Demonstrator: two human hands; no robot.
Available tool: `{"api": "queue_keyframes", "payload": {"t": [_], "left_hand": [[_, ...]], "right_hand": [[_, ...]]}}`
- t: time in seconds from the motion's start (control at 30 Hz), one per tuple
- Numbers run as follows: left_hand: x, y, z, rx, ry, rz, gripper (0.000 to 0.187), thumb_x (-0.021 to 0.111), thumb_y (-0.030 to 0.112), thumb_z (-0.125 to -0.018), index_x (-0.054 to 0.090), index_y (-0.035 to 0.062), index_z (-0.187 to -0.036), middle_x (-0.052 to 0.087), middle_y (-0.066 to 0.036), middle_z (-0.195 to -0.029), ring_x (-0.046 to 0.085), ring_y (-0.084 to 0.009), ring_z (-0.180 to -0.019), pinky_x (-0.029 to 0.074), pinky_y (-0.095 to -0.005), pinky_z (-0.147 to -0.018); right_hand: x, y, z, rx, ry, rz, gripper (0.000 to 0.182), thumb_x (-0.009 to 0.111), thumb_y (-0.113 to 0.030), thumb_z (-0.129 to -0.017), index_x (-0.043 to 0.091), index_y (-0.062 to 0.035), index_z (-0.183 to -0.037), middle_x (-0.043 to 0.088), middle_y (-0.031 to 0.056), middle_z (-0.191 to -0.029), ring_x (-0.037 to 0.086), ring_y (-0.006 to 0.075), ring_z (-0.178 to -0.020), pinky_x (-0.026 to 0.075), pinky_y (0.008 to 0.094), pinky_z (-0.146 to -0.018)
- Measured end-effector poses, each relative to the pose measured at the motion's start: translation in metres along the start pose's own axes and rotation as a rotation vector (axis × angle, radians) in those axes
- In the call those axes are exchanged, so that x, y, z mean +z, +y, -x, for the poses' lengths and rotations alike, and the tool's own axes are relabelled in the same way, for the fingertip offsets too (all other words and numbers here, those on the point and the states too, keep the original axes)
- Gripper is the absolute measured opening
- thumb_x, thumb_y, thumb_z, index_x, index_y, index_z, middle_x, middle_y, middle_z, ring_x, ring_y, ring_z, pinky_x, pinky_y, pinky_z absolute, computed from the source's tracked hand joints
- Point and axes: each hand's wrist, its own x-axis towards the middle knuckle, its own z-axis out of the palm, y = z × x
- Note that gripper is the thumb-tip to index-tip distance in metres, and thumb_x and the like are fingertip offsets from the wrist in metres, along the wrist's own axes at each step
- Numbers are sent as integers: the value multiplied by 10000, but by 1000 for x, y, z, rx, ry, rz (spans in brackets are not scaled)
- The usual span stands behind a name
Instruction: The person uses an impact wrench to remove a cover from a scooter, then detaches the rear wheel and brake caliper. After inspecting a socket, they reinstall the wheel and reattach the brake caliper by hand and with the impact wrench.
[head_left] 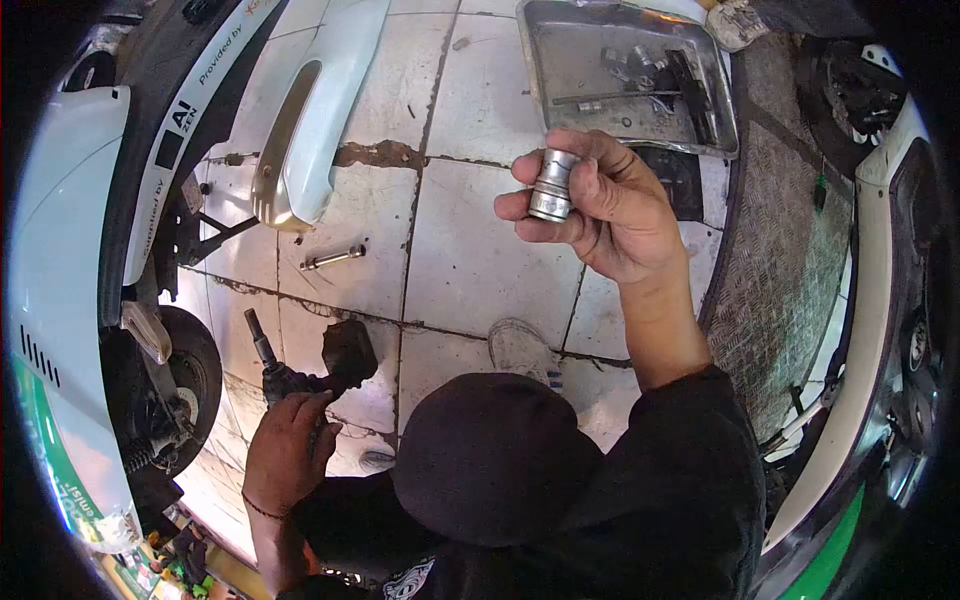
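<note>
My right hand (630,205) is raised over the tiled floor, its fingers and thumb closed around a shiny metal socket (552,186). Low on the left, my left hand (288,450) grips a black cordless impact wrench (290,381). A metal shaft (260,337) sticks out of the wrench's front, pointing away from me, and its dark battery (349,353) is turned to the right. The palm side of my left hand is hidden. Beyond the wrench, a short metal extension bar (333,257) lies on the tiles.
A metal tray (560,120) with loose tools and hardware stands at the back right. A white-and-gold body panel (325,150) lies left of centre. Scooters with a wheel (190,385) and white fairing (75,190) line the left; another scooter (850,350) borders the right. A textured mat (775,290) runs alongside it.
</note>
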Motion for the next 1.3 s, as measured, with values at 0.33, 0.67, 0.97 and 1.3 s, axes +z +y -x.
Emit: {"api": "queue_keyframes", "payload": {"t": [0.33, 0.67, 0.97, 1.3], "left_hand": [[-2, 0, 1, 22, 6, 10, 393, 688, 152, -827, 586, 42, -1190, 611, -171, -1058, 604, -359, -949, 492, -422, -828], [-18, 14, -22, 174, -52, 133, 379, 693, 129, -822, 589, 18, -1169, 624, -171, -1049, 622, -348, -912, 504, -403, -796], [0, 14, -50, 188, -116, 59, 370, 683, 119, -824, 578, 20, -1165, 621, -177, -1013, 618, -354, -929, 497, -420, -792], [6, 9, -67, 198, -135, 5, 353, 648, 135, -853, 576, 24, -1180, 616, -177, -1006, 607, -358, -915, 487, -423, -789]], "right_hand": [[6, 2, 1, 2, 30, 7, 281, 573, -112, -942, 595, -31, -1210, 631, 234, -1132, 639, 422, -1035, 597, 506, -827], [-68, 6, -41, -101, 679, 1507, 234, 702, -147, -845, 696, -31, -1048, 658, 206, -981, 678, 305, -842, 562, 388, -787], [-179, -34, -43, 39, 617, 2031, 217, 678, -183, -803, 724, -82, -991, 664, 200, -935, 655, 366, -890, 528, 461, -811], [-270, -177, -50, 242, 889, 2707, 344, 706, -310, -843, 689, -153, -1149, 568, 74, -1282, 507, 348, -1219, 470, 480, -984]]}}
